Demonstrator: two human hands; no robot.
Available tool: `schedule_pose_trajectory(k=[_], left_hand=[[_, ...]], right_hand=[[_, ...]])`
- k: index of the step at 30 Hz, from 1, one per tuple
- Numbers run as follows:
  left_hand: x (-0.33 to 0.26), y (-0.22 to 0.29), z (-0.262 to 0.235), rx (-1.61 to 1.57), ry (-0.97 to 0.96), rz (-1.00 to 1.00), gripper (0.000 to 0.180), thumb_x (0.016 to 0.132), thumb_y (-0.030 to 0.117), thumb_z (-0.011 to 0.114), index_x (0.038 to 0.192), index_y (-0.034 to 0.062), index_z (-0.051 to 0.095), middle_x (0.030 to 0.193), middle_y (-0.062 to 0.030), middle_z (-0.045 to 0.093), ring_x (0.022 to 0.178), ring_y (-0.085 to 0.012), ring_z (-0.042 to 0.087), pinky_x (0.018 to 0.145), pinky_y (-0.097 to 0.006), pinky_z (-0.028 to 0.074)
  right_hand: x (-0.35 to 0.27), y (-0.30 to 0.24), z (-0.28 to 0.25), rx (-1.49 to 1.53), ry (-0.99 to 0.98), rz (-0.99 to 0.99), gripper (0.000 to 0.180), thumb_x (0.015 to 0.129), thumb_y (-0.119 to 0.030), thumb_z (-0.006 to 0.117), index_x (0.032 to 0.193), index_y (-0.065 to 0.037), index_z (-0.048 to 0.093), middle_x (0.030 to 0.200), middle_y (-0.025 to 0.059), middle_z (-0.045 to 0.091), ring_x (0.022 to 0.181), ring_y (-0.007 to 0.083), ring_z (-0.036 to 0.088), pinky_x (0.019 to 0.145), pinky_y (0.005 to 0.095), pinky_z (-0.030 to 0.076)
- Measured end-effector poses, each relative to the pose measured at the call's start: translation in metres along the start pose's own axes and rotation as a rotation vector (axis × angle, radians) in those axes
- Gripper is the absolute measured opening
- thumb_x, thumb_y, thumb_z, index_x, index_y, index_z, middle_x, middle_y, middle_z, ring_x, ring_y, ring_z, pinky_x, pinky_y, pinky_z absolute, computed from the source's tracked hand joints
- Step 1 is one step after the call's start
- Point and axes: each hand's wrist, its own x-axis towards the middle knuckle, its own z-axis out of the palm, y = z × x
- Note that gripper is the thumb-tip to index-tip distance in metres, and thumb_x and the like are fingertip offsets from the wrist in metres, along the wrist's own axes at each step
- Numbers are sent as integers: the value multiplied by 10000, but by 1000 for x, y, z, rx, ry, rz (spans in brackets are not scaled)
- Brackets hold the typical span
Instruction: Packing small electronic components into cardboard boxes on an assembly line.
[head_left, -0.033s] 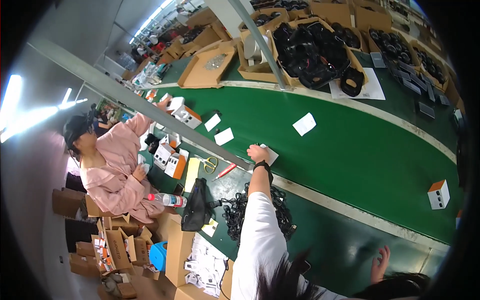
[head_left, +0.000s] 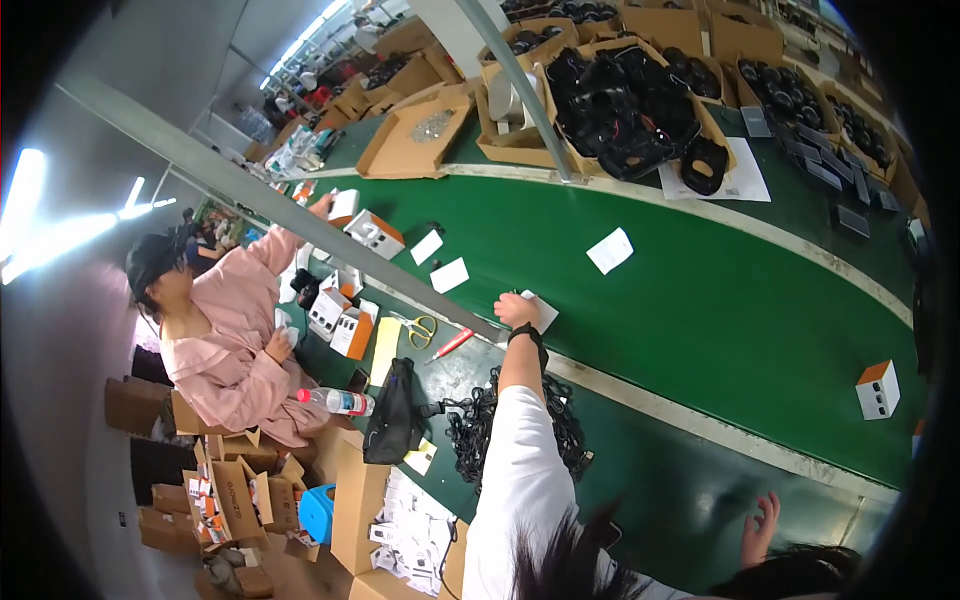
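My left hand (head_left: 516, 310) reaches out over the near edge of the green belt, its fingers closed at a small white sheet (head_left: 541, 312). Part of that sheet is hidden by the hand. A black band circles the left wrist. Below the forearm, a heap of black cables (head_left: 470, 440) lies on the near tabletop. My right hand (head_left: 762, 528) is at the lower right, above the dark green table; its fingers are spread and nothing shows in them. Farther along the belt lie more white sheets (head_left: 610, 250). A white and orange box (head_left: 878, 390) stands at the right.
A metal post (head_left: 290, 215) slants across the left. Behind it a person in pink (head_left: 235, 320) handles white boxes. Yellow-handled scissors (head_left: 421, 331), a red tool (head_left: 452, 345), a bottle (head_left: 340, 401) and a black pouch (head_left: 393, 415) lie left of my arm. Cartons of black parts (head_left: 630, 110) line the far side.
The white piece at the other person's hand has shifted slightly left, away from the box beside it. My own hands have hardly moved.
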Motion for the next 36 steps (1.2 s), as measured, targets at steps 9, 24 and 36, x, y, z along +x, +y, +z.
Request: schedule_pose_trajectory(k=[9, 24, 36], left_hand=[[-7, -1, 20, -190, -12, 293, 542, 600, 311, 760, 934, -41, 519, 935, -156, 548, 882, -344, 541, 729, -399, 472], [-47, 163, -10, -980, -281, 424, 399, 503, 158, 802, 759, -25, 557, 785, -142, 616, 697, -246, 602, 642, -341, 475], [-132, 193, -19, -425, -352, 681, 583, 555, 237, 787, 990, 40, 451, 1004, -132, 488, 967, -283, 489, 811, -355, 432]], right_hand=[[-3, -3, 6, 61, -43, 21, 465, 698, 78, 496, 1124, -101, 447, 1312, 69, 316, 1072, 187, 456, 780, 298, 380], [-6, -50, -4, 140, -34, 89, 360, 723, 61, 502, 1063, -55, 481, 1277, 127, 351, 1103, 267, 428, 825, 322, 398], [-1, -2, 23, 202, 9, 115, 360, 710, 19, 533, 1057, -63, 486, 1292, 110, 350, 1070, 229, 456, 787, 330, 405]])
